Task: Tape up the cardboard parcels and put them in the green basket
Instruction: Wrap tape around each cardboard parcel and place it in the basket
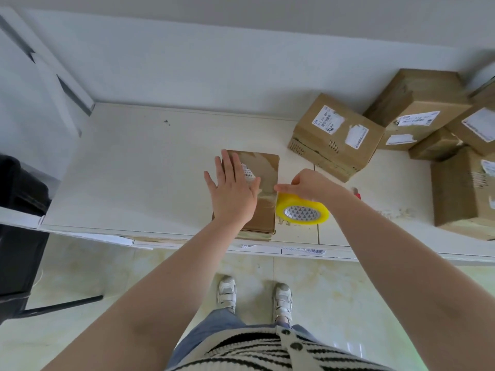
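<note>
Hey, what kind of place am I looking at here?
Probably a small parcel-packing spot in a plain room: a heap of labelled cardboard boxes on a white table against a bare wall, and a yellow tape roll drawn across one parcel.

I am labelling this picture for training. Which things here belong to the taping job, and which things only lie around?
Part of the job:
- parcel under the left hand
- yellow tape roll, held by the right hand
- stacked parcels, waiting at the right

Just lying about:
- black chair
- red object, mostly hidden behind the right arm
</note>
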Demonstrator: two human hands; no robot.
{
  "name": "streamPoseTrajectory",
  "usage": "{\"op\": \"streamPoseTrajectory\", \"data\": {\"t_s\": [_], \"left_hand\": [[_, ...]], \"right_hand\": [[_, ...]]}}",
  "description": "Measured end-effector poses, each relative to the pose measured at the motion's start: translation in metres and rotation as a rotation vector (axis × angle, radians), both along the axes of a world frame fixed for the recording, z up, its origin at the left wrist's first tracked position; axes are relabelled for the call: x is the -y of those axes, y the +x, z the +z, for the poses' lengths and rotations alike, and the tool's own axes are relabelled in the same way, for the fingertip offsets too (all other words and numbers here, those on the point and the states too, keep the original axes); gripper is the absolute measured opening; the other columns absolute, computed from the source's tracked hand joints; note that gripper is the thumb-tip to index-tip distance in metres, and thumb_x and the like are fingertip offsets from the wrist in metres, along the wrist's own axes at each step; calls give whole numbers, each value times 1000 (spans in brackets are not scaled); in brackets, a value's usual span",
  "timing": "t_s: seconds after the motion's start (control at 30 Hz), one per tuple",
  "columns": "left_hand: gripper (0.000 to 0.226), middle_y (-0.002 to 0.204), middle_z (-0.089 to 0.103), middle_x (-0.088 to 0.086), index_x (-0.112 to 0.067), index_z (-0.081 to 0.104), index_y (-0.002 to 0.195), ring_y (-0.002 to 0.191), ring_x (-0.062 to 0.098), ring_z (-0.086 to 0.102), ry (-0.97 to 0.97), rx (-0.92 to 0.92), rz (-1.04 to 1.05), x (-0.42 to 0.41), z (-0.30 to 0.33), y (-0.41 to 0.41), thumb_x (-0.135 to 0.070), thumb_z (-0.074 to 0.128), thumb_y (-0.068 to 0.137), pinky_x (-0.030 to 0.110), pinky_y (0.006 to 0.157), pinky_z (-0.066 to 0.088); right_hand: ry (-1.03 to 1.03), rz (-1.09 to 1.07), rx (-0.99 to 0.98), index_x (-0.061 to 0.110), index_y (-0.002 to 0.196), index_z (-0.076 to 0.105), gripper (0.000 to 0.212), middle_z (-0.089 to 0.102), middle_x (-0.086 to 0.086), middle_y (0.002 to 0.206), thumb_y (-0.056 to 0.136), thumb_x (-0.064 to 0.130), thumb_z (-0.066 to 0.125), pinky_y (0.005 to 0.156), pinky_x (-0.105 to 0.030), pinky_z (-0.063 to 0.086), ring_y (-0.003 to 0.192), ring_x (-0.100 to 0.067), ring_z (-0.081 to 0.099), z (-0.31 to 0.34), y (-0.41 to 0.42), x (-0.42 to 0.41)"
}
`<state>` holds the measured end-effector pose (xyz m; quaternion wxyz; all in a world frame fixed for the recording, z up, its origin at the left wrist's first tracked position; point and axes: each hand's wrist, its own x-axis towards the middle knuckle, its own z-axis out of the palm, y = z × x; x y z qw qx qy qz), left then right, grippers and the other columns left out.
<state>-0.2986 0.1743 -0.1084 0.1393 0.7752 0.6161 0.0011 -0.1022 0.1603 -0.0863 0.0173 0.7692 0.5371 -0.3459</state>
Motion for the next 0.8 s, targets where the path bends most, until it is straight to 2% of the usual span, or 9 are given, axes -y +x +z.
{"op": "streamPoseTrajectory", "data": {"t_s": [0.1,0.2,0.3,0.4,0.5,0.63,0.8], "left_hand": [[88,165,-14,8,-14,-9,157,153,28,-8,-24,29,9,-6,-2,-8,-70,7,92,54,120,0],[96,165,-14,5,-19,-11,157,153,26,-8,-74,107,35,-13,-1,-24,-80,8,85,51,121,-1],[107,165,-15,5,-20,-11,157,153,25,-9,-126,175,41,-19,3,-36,-87,7,75,49,122,-3],[117,165,-18,3,-23,-13,156,152,24,-14,-228,231,68,-29,6,-48,-92,9,65,50,121,-7],[120,164,-19,2,-26,-16,156,152,24,-12,-360,263,99,-41,10,-62,-92,18,62,53,121,-6],[113,165,-17,0,-29,-18,155,152,27,-4,-446,260,66,-48,16,-72,-87,35,74,53,120,3],[130,165,-18,4,-27,-21,154,151,35,-3,-609,239,68,-62,34,-79,-97,24,54,58,118,7]], "right_hand": [[42,51,-60,16,54,43,67,37,5,48,78,78,50,51,-27,28,46,-13,39,5,2,6],[91,43,-99,18,54,44,64,37,7,47,80,76,51,50,-27,30,44,-11,38,20,8,4],[83,78,-4,19,53,53,60,48,11,43,79,74,56,48,-24,34,41,-5,47,37,-1,-4],[105,103,66,11,67,66,61,61,2,58,76,71,60,51,-27,42,55,-13,58,44,-25,-13],[128,144,120,8,66,60,61,55,0,59,78,68,62,49,-26,37,54,-15,54,53,-47,-22],[110,161,210,16,61,41,59,46,3,61,79,68,61,49,-26,33,55,-14,46,65,-65,-33],[132,151,296,20,68,48,53,57,6,69,75,72,60,48,-25,31,61,-12,53,69,-86,-41]]}}
